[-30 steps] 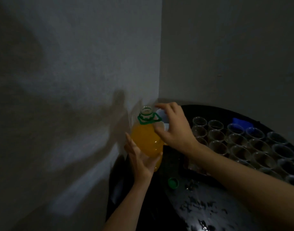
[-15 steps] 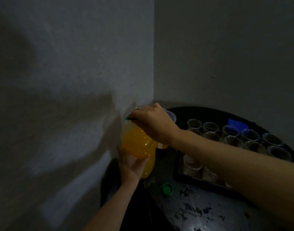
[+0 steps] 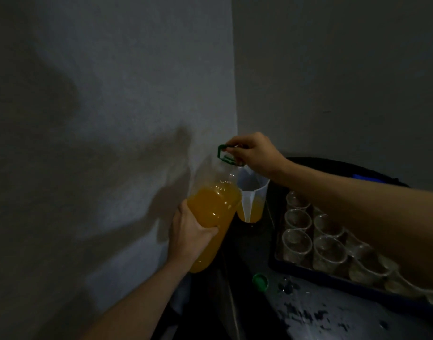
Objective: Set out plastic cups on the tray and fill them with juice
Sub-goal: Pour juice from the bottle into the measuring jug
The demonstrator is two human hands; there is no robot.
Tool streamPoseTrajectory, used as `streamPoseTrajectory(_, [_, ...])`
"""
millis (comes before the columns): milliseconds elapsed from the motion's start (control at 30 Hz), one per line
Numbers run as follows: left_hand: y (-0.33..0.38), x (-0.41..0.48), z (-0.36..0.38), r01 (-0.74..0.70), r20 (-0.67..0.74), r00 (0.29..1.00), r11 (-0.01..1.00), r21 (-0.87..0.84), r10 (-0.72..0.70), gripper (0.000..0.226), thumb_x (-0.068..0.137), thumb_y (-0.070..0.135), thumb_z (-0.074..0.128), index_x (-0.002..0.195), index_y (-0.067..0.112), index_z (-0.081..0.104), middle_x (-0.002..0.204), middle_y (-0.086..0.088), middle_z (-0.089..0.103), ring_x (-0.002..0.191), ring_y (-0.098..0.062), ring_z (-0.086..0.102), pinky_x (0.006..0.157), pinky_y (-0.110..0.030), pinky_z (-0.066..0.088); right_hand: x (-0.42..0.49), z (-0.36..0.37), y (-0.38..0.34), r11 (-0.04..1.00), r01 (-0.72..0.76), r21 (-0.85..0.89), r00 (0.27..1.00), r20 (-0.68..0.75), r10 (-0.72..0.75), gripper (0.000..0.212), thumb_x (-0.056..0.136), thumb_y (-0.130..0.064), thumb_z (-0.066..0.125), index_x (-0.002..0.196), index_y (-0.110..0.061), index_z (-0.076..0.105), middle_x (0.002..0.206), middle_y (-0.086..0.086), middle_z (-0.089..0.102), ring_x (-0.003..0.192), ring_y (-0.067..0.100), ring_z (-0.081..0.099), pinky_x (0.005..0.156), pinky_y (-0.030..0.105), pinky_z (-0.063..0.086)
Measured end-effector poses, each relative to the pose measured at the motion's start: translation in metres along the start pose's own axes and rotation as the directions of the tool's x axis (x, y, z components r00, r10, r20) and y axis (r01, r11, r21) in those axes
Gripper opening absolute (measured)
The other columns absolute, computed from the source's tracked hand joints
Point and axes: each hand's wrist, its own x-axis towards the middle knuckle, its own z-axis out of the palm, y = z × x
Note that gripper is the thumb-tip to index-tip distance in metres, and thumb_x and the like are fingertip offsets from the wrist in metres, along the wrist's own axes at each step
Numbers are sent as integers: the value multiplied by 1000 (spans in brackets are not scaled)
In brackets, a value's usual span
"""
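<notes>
My left hand (image 3: 188, 239) grips the bottle (image 3: 215, 207), tipped toward the jug (image 3: 253, 192). My right hand (image 3: 254, 153) pinches its green handle (image 3: 221, 153).

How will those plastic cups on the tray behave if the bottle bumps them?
Probably very light: the plastic cups look thin, clear and empty, so a nudge could tip or slide them. Packed side by side in the tray, neighbours likely brace them.
</notes>
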Motion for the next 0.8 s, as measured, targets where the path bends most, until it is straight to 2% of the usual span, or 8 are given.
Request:
streamPoseTrajectory(100, [11,5,-13,-39,15,999,998,53,38,95,61,42,90,138,21,38,131,-6,53,119,-29,55,94,-44,51,9,-11,-2,997,-74,2,997,-24,74,23,99,-14,58,117,-6,69,86,4,68,72,8,62,71,23,54])
streamPoseTrajectory(167, [19,10,-20,-62,34,998,994,88,59,91,60,42,88,135,21,41,130,-5,53,119,-29,55,94,-46,52,13,-20,-2,993,-118,-16,993,-28,118,23,99,-14,58,118,-6,69,85,2,69,71,6,63,67,18,54])
streamPoseTrajectory(267, [29,16,-27,-107,45,994,984,140,101,90,58,42,87,133,20,44,130,-6,54,120,-29,54,95,-48,52,18,-31,0,986,-168,-15,986,-12,168,26,100,-13,57,121,-4,67,88,3,68,74,7,65,69,19,56])
streamPoseTrajectory(400, [38,20,-33,-143,66,989,959,244,131,87,63,44,87,134,19,45,132,-5,55,122,-30,55,95,-44,51,21,-35,2,975,-220,-5,975,7,220,29,99,-12,57,125,-1,64,93,8,70,74,8,67,61,16,53])
streamPoseTrajectory(567, [40,21,-35,-130,79,991,950,285,112,86,64,45,89,133,19,46,136,-6,55,124,-31,54,96,-44,50,24,-30,6,975,-220,-40,974,40,222,30,98,-13,58,126,-3,65,106,13,72,86,16,71,87,31,58])
streamPoseTrajectory(600, [40,22,-35,-130,80,991,947,292,111,86,63,46,89,132,19,47,135,-6,56,123,-31,55,96,-44,50,24,-28,8,975,-217,-48,975,43,219,29,98,-13,59,125,-4,65,106,13,72,88,18,71,88,32,59])
streamPoseTrajectory(667, [39,22,-36,-133,87,990,944,303,111,85,62,47,91,130,19,48,131,-5,57,119,-30,57,93,-44,51,25,-23,13,974,-223,-40,973,52,225,29,98,-13,60,124,-4,66,102,13,73,82,15,71,78,25,60])
streamPoseTrajectory(800, [38,23,-40,-135,110,988,939,315,105,83,59,45,92,127,19,50,129,-5,58,117,-30,58,94,-48,52,25,-17,21,970,-224,-93,971,66,230,30,98,-15,59,126,-6,65,107,10,71,73,6,65,62,14,52])
